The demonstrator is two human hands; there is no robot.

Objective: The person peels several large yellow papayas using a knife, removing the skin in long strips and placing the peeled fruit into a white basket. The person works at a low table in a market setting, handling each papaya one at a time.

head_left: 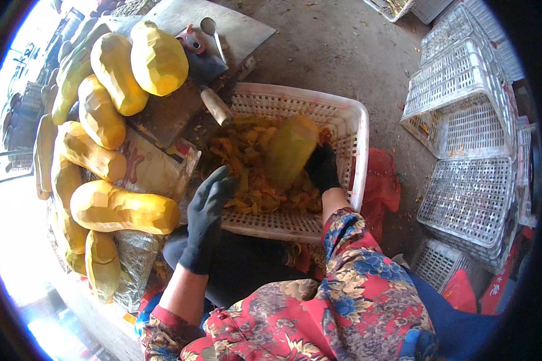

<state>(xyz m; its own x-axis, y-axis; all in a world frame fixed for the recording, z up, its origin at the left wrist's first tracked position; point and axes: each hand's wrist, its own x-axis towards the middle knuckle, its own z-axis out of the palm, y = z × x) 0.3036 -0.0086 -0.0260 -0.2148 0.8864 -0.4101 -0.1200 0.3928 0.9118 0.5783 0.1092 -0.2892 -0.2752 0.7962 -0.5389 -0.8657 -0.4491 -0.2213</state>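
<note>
A pale yellow-green squash (pixel 292 150), slightly blurred, is above peelings (pixel 247 153) in a white plastic crate (pixel 265 227). My right hand (pixel 323 167), in a dark glove, grips its right side; some fingers are hidden behind it. Left of the squash, my gloved left hand (pixel 208 207) is held up at the crate's near left corner, fingers stretched out and holding nothing. Beside it, a peeled yellow squash (pixel 126 207) lies on its side. Several more peeled squashes (pixel 158 59) rest along the left on the work surface.
A wooden-handled knife (pixel 214 105) juts over the crate's far left corner. Behind it lie a metal spoon (pixel 214 37) and a small red tool (pixel 193 43). White crates (pixel 464 114) are stacked at right. A red mesh sack (pixel 382 192) sits against the crate.
</note>
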